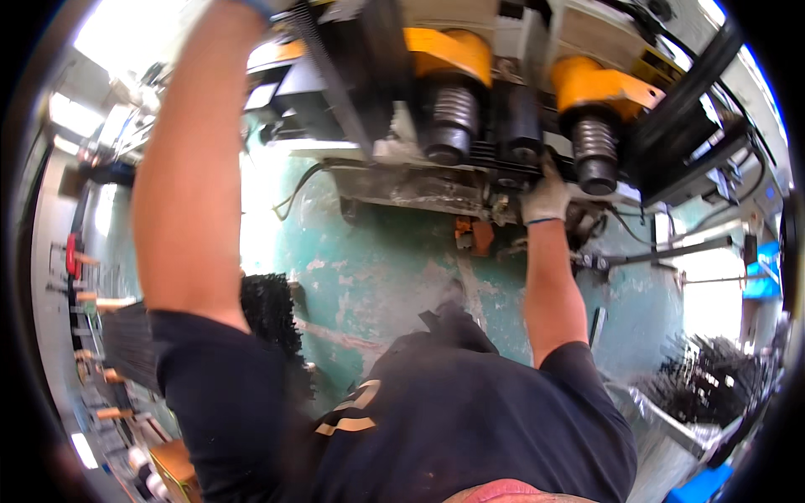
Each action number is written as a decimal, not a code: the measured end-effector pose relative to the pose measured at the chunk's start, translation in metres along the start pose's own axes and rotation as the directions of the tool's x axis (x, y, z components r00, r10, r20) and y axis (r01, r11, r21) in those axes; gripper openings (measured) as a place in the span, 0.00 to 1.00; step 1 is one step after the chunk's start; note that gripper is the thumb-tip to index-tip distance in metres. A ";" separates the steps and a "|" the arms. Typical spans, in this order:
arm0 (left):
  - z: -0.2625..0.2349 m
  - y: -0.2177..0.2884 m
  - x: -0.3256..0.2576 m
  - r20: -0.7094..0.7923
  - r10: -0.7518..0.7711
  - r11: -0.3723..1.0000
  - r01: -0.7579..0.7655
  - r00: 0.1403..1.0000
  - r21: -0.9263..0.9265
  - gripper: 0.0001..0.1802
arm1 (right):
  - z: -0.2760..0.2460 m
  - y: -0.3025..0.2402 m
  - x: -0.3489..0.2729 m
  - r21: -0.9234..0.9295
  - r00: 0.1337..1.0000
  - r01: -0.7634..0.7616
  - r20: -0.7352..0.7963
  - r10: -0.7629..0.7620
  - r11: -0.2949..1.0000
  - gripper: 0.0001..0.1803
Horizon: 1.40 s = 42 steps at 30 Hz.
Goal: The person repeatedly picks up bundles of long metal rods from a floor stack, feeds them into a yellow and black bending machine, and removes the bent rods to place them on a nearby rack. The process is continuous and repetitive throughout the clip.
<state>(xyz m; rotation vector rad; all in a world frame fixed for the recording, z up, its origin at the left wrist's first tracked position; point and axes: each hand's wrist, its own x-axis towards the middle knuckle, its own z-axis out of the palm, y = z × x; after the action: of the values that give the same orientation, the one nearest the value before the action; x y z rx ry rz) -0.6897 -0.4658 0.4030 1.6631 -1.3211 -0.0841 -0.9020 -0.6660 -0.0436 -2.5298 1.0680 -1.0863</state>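
My left arm reaches up past the top left of the view. Only the blue cuff (270, 7) of its glove shows at the top edge, and the fingers are out of sight. My right hand (547, 197), in a pale glove with a blue cuff, is at the front lower edge of a large machine. One digit points up beside a dark cylindrical block (518, 126). The other fingers look closed at the dark ledge; what they hold, if anything, is hidden. Yellow brackets (453, 52) with ribbed dark metal columns (594, 151) flank that block.
A bundle of black strips (272, 314) stands by my left side. More dark strips (704, 377) lie in a metal-edged holder at the right. A black bar (671, 251) juts out right of the machine. An orange-brown piece (481, 238) is below the machine on the worn green floor (377, 260).
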 end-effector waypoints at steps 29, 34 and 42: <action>0.081 0.287 -0.818 -0.875 -0.139 0.981 0.058 -0.463 -0.187 0.15 | -0.153 -0.348 -0.283 0.866 0.651 -0.478 0.463 -0.602 0.148 0.18; 0.121 0.351 -0.887 -0.766 -0.004 0.995 0.071 -0.643 -0.065 0.15 | -0.211 -0.438 -0.367 0.845 0.481 -0.518 0.417 -0.772 0.134 0.19; 0.147 0.477 -1.022 -0.635 0.251 0.968 0.190 -0.730 0.164 0.12 | -0.323 -0.553 -0.527 0.932 0.424 -0.360 0.132 -0.896 -0.034 0.24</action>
<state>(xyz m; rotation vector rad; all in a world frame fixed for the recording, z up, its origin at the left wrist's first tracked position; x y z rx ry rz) -1.5294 0.2647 0.1693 0.7058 0.5322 1.6476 -1.0732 0.1272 0.1284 -1.4302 -0.7306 -0.1204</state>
